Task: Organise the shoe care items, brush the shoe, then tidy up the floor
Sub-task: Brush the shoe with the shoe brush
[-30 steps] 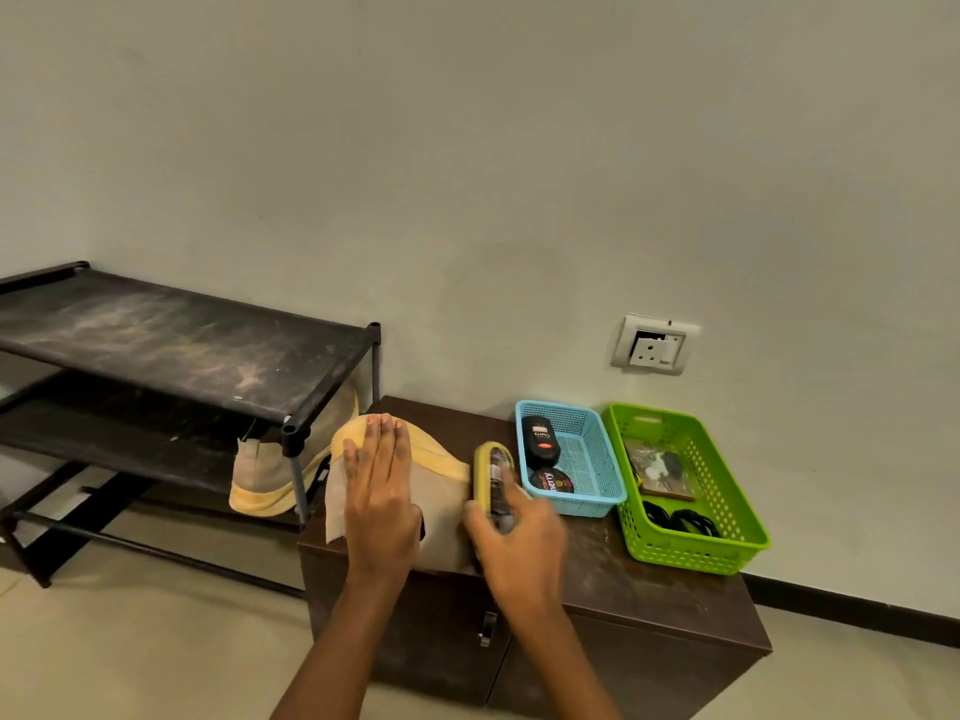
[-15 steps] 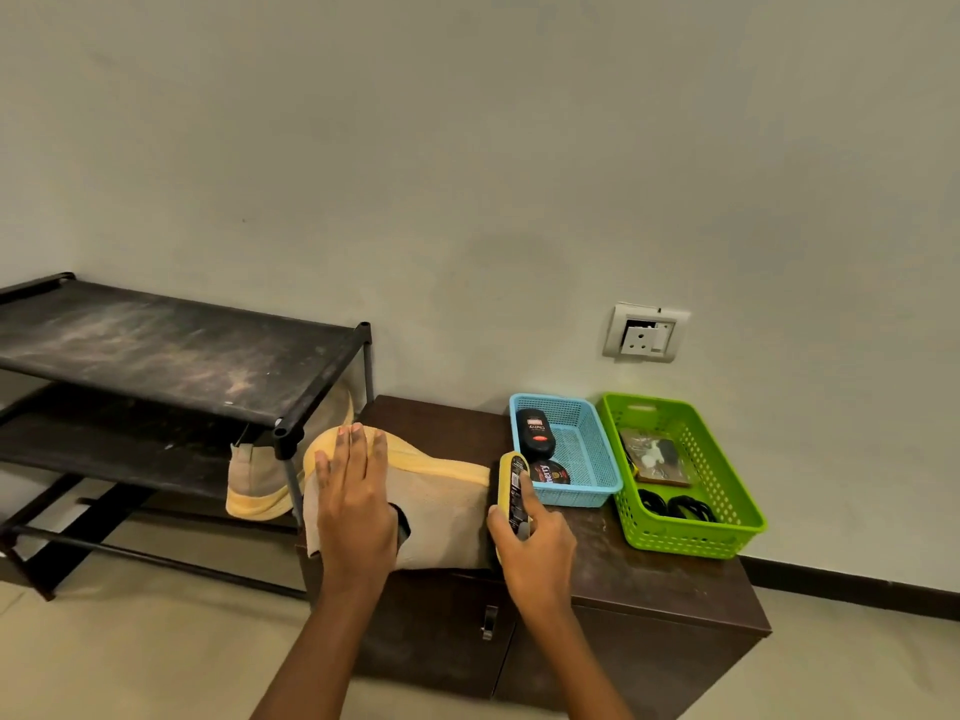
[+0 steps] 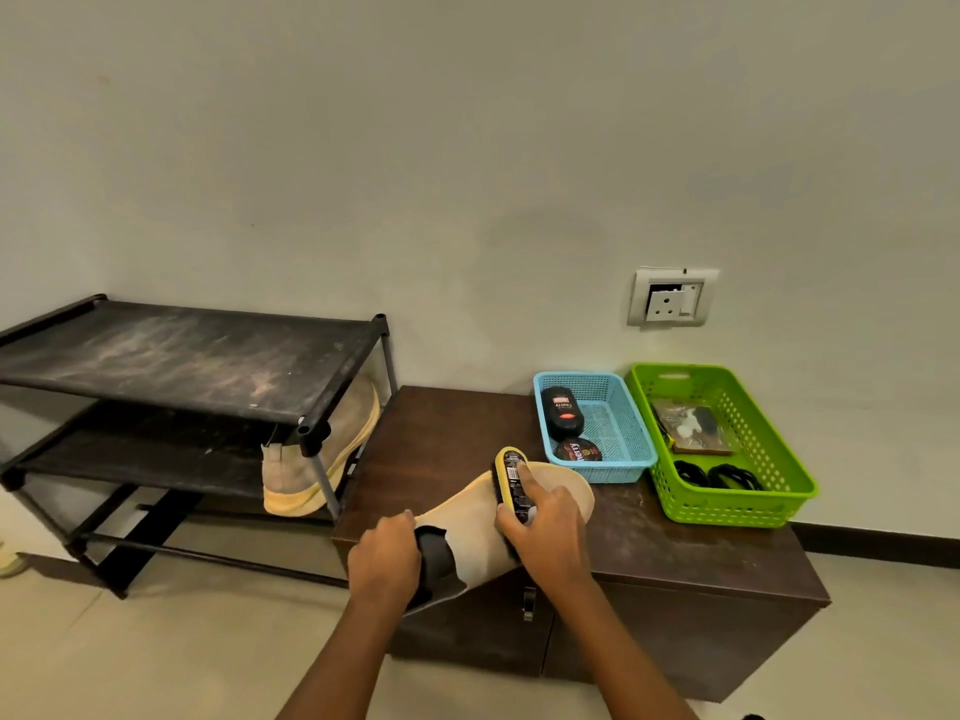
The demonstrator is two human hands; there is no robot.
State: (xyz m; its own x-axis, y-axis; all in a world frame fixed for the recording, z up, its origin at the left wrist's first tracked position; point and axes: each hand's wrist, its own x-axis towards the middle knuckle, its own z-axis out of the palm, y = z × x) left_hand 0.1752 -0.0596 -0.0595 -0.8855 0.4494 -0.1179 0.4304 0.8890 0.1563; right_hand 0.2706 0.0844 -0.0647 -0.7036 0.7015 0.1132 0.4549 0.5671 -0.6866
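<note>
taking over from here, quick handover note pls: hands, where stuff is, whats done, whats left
Left hand: grips the tan shoe at its heel end, at the cabinet's front edge.
Right hand: holds the brush, bristles against the shoe.
Items: polish bottle and tin in the blue basket; smaller bits in the green basket; second shoe on the rack's lower shelf.
Done: items sorted into baskets.
Left: finish brushing, tidy the floor.

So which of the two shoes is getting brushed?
The shoe at the brown cabinet: the left hand holds it and the right hand presses the brush on it. The other shoe sits in the rack.
</note>
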